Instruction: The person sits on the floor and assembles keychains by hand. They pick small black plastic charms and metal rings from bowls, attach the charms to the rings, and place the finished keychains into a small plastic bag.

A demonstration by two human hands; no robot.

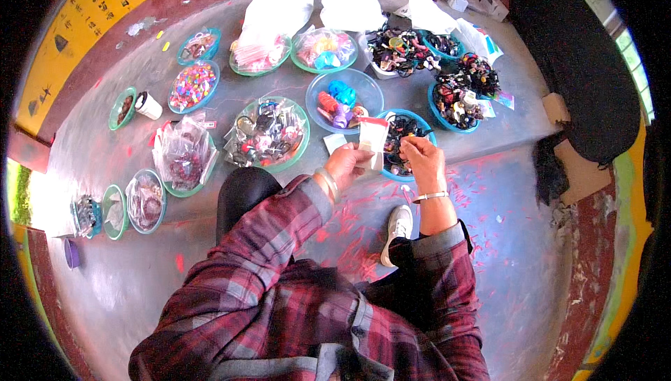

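Plaid shirt, maroon & grey, nearest to where the view starts; both sleeves run fwd to bare hands. Clock below centred on L hand.

L hand: thumb & fingers grasp white card w/ red top edge. Card stands up from the grip at approx 1–2 o'c., over near-left edge of blue basin. Bangles at wrist.

R hand: 3 o'c., beside basin's R side. Fingers bent in toward thumb; can't tell if anything's pinched there. Pale band at wrist.

Blue basin, 2–3 o'c.: dark small items, mixed. Clear basin, 12 o'c.: blue, red & purple bundles. Green-rimmed basin, 10 o'c.: heap of bagged pcs. Farther out, also 10 o'c.: basin of small multicol. pcs. White cup betw. 9 & 10. Dark heap, 1 o'c., well beyond.

Light shoe, 5 o'c.; red scraps strewn on floor nearby. Big black oblong, far off, 2 o'c.
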